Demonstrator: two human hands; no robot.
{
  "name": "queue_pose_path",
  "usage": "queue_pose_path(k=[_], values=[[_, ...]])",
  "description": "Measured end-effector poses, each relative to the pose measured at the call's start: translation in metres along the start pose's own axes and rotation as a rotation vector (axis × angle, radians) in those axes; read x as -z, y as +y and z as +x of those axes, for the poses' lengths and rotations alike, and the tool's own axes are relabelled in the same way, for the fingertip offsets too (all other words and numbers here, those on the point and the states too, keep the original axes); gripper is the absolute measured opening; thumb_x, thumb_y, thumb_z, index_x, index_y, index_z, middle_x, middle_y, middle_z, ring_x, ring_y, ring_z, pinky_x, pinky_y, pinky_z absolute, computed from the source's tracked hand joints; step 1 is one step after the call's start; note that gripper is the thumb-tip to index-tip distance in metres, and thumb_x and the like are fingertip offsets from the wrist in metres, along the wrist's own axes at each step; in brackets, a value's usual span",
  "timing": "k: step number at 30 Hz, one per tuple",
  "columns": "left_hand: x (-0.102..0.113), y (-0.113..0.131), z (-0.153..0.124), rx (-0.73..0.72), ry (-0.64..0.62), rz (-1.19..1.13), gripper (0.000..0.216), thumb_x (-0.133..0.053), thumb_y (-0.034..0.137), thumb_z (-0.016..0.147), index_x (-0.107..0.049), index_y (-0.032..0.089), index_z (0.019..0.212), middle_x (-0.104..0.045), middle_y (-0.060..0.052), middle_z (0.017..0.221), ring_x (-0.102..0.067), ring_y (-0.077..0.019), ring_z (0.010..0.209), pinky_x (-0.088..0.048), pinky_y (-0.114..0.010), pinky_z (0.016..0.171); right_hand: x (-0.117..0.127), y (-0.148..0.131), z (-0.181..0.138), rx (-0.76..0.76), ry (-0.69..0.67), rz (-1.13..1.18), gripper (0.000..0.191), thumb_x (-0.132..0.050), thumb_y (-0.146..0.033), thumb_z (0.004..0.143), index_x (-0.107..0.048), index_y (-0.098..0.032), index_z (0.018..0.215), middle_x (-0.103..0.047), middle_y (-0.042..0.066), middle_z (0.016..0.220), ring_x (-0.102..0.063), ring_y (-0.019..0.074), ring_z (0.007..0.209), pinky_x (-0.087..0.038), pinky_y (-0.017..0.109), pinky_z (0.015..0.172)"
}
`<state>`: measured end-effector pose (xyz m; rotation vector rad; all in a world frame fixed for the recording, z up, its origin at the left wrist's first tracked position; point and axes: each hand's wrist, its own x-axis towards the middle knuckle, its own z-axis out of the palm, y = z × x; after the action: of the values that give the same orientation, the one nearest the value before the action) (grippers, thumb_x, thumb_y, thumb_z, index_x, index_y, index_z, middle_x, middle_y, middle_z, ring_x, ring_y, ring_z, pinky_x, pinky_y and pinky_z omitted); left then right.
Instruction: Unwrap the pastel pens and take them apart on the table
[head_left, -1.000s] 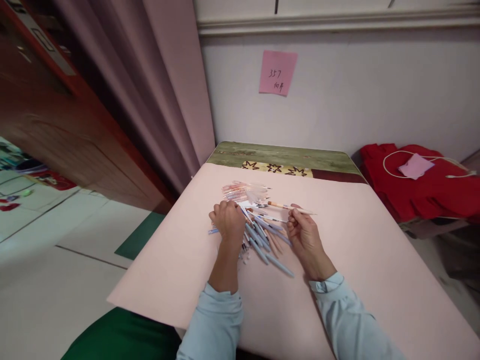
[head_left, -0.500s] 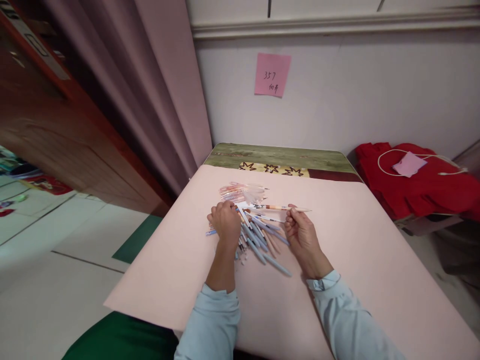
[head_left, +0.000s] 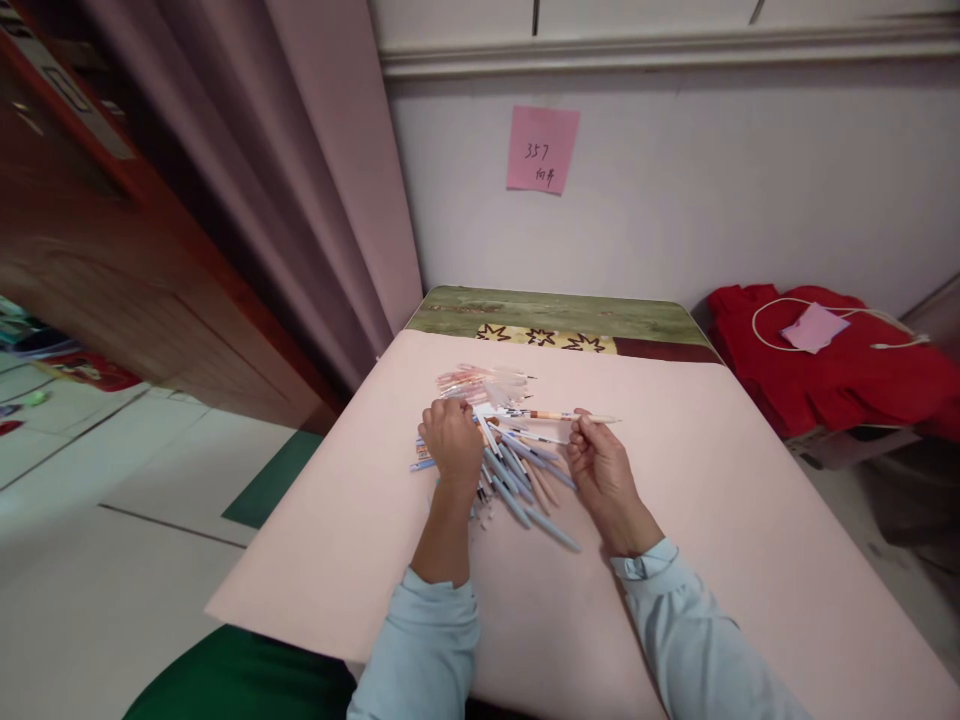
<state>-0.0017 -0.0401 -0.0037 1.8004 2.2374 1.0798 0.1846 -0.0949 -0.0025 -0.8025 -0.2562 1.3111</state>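
Note:
A heap of several blue and peach pens [head_left: 525, 480] lies on a pale pink sheet [head_left: 712, 520] covering the table. My right hand [head_left: 600, 470] pinches a peach and white pen [head_left: 570, 416] that points left across the heap. My left hand [head_left: 452, 440] is closed at the heap's left side, its fingers curled around a white pen piece [head_left: 486, 430] that sticks out to the right. A bundle of clear, pinkish pen parts [head_left: 487, 382] lies just behind the hands.
The table's green patterned far edge [head_left: 555, 318] meets a white wall with a pink sticky note [head_left: 541, 148]. A mauve curtain [head_left: 330, 200] hangs at left. Red cloth with a white cable [head_left: 825, 350] lies at right. A green seat [head_left: 240, 675] shows below.
Both hands have stayed at the heap. The pen in my right hand has levelled out a little toward my left hand. The view has drifted slightly.

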Motion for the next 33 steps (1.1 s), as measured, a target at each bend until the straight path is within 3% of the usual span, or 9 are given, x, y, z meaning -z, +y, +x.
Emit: queue_pose_path(k=[3,6,9,13,18,24,29,31,33], values=[[-0.005,0.006,-0.003,0.043,-0.026,-0.525,0.011,-0.053,0.023,0.085,-0.06,0.02,0.093,-0.065,-0.007,0.092,-0.06,-0.0218,0.088,-0.046,-0.036,0.08,-0.001,-0.001,-0.001,-0.009,0.003,-0.002,0.028,-0.084,-0.024,0.064,-0.068,-0.017,0.086,-0.063,-0.006,0.067,-0.053,0.0022,0.053,-0.047,0.009,0.048],[-0.013,0.015,-0.009,0.217,-0.215,-1.053,0.017,-0.062,0.029,0.079,-0.057,0.02,0.093,-0.065,-0.001,0.082,-0.057,-0.0131,0.062,-0.044,-0.025,0.057,-0.001,0.0,0.0,0.008,0.001,-0.024,0.027,-0.083,-0.025,0.065,-0.067,-0.017,0.086,-0.063,-0.005,0.067,-0.053,0.0032,0.053,-0.046,0.01,0.047],[-0.015,0.024,-0.015,0.309,-0.322,-1.303,0.028,-0.071,0.026,0.071,-0.061,0.019,0.096,-0.068,-0.001,0.083,-0.054,-0.0083,0.056,-0.042,-0.021,0.054,0.001,0.002,0.002,0.044,-0.01,-0.054,0.028,-0.081,-0.026,0.067,-0.066,-0.018,0.09,-0.064,-0.005,0.068,-0.055,0.0041,0.054,-0.047,0.011,0.048],[-0.009,0.032,-0.017,0.325,-0.362,-1.389,0.035,-0.076,0.026,0.067,-0.066,0.016,0.099,-0.072,-0.005,0.086,-0.06,-0.009,0.061,-0.047,-0.023,0.062,0.003,0.004,0.003,0.078,-0.043,-0.078,0.035,-0.078,-0.026,0.069,-0.064,-0.022,0.101,-0.066,-0.005,0.072,-0.057,0.0047,0.058,-0.048,0.012,0.053],[-0.005,0.032,-0.017,0.432,-0.402,-1.525,0.03,-0.077,0.027,0.068,-0.06,0.016,0.09,-0.074,-0.007,0.087,-0.065,-0.0119,0.065,-0.052,-0.026,0.067,0.001,0.002,0.0,0.17,-0.06,-0.107,0.035,-0.076,-0.027,0.072,-0.064,-0.022,0.104,-0.068,-0.003,0.074,-0.058,0.0056,0.058,-0.048,0.015,0.055],[-0.005,0.028,-0.016,0.568,-0.492,-1.654,0.03,-0.077,0.02,0.069,-0.06,0.015,0.093,-0.074,-0.007,0.089,-0.067,-0.0109,0.068,-0.054,-0.024,0.069,-0.003,0.003,-0.01,0.321,-0.151,-0.251,0.031,-0.068,-0.033,0.078,-0.067,-0.02,0.107,-0.073,0.007,0.1,-0.068,0.0157,0.087,-0.053,0.033,0.083],[-0.006,0.027,-0.015,0.594,-0.501,-1.665,0.028,-0.076,0.019,0.071,-0.061,0.015,0.094,-0.073,-0.007,0.089,-0.067,-0.01,0.067,-0.054,-0.022,0.068,-0.002,0.004,-0.012,0.373,-0.167,-0.441,0.022,-0.067,-0.039,0.081,-0.067,-0.019,0.09,-0.07,0.002,0.077,-0.062,0.0128,0.065,-0.051,0.027,0.066],[-0.007,0.027,-0.016,0.58,-0.488,-1.664,0.029,-0.076,0.019,0.071,-0.062,0.015,0.096,-0.073,-0.006,0.089,-0.067,-0.0096,0.067,-0.054,-0.022,0.068,-0.005,0.002,-0.015,0.368,-0.206,-0.539,0.026,-0.072,-0.036,0.078,-0.066,-0.021,0.098,-0.068,-0.001,0.072,-0.058,0.0112,0.059,-0.049,0.025,0.061],[-0.008,0.026,-0.016,0.569,-0.462,-1.666,0.029,-0.076,0.02,0.071,-0.062,0.015,0.096,-0.073,-0.006,0.089,-0.066,-0.0092,0.066,-0.054,-0.022,0.067,-0.008,0.001,-0.02,0.336,-0.271,-0.607,0.048,-0.073,-0.034,0.076,-0.059,-0.024,0.12,-0.069,-0.002,0.074,-0.058,0.0114,0.058,-0.048,0.025,0.061]])
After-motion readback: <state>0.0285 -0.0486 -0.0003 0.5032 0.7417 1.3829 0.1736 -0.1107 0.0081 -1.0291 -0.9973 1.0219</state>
